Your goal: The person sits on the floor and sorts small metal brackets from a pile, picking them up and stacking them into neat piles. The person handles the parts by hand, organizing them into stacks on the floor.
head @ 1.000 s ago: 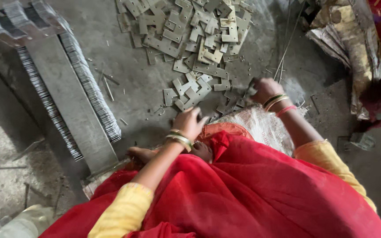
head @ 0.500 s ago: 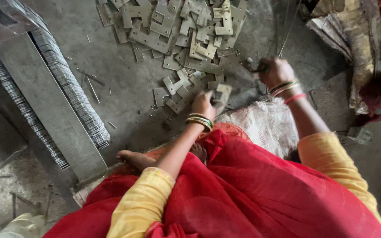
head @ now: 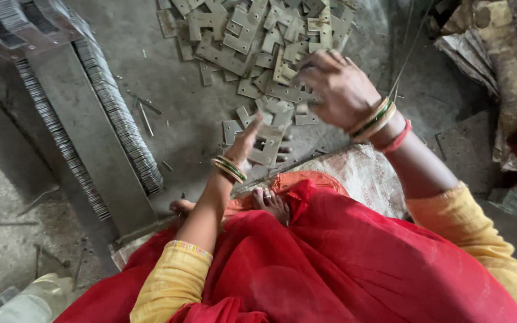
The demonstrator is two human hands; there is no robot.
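A grey, dusty floor (head: 181,119) is seen from above, with small bits of scrap lying on it. At the far left, a long grey metal block (head: 91,137) is laid on the floor, and thin metal strips (head: 121,125) are stacked in rows along its sides. In the middle, a heap of flat metal plates (head: 252,36) is spread over the floor. The left hand (head: 243,140) is held just above the near edge of the heap. Its fingers are kept straight and close together, and a flat plate (head: 265,149) is touched or held there; which one cannot be told. Bangles (head: 228,169) are worn on that wrist. Farther right, the right hand (head: 333,84) is raised over the plates. Its fingers are curled, but it is blurred, so the grip cannot be told. A white sack (head: 360,173) is spread under that arm. Red cloth (head: 342,263) fills the near part. At the far right, crumpled sacks (head: 498,66) are piled.
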